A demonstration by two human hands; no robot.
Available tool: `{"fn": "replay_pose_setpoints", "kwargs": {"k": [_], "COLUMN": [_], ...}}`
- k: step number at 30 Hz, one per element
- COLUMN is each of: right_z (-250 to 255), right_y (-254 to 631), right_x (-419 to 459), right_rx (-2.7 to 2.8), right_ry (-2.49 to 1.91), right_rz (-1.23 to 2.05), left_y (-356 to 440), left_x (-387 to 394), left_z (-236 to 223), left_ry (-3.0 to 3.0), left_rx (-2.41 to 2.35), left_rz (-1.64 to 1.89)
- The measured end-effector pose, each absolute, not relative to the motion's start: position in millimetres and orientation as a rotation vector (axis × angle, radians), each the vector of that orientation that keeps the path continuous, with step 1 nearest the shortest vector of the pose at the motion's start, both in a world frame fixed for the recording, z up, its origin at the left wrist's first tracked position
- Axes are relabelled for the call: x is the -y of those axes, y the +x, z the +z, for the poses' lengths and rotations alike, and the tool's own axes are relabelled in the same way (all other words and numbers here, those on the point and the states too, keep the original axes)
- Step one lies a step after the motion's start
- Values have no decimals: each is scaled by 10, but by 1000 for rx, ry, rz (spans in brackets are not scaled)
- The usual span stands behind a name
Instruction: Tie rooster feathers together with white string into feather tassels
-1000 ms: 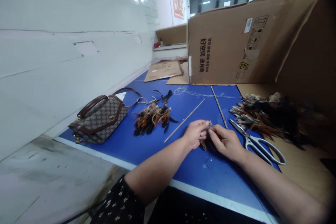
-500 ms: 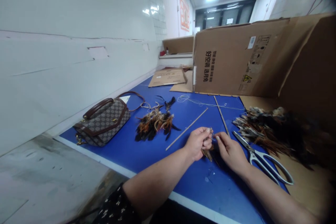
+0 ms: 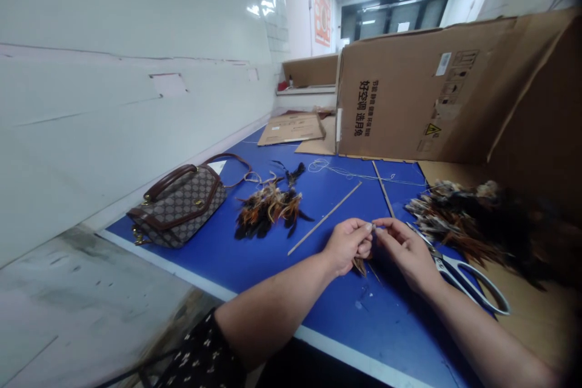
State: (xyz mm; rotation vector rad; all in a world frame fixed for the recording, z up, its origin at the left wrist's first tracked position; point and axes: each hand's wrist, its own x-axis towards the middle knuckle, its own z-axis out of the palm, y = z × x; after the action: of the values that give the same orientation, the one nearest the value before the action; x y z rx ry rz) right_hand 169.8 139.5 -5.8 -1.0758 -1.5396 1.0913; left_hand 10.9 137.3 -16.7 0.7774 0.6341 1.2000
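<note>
Grip: our L hand (image 3: 349, 245) clenched round small brown feather tuft (image 3: 359, 266), over smooth blue worktop (image 3: 254, 260); R hand (image 3: 381, 230) at L thumb tip, can't tell if gripping.
Fingerwork: prob. fine two-hand step above tuft; next calls for steady L, precise R.
Gap: vs prev. frame, we've brought R up to L.

On the table (image 3: 254, 267), handbag (image 3: 177, 212) left, feather bundle (image 3: 268, 209) beside it, scissors (image 3: 445, 265) right, cardboard box (image 3: 404, 97) behind.
</note>
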Motion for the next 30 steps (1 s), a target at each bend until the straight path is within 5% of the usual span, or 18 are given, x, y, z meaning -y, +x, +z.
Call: {"fn": "replay_pose_setpoints", "kwargs": {"k": [30], "right_z": [-167], "right_y": [1742], "right_x": [-1424], "right_rx": [1552], "right_ry": [-1029], "right_rz": [999], "left_y": [119], "left_x": [-1335], "left_z": [-135], "left_ry": [816], "left_rx": [-774], "left_rz": [1090]}}
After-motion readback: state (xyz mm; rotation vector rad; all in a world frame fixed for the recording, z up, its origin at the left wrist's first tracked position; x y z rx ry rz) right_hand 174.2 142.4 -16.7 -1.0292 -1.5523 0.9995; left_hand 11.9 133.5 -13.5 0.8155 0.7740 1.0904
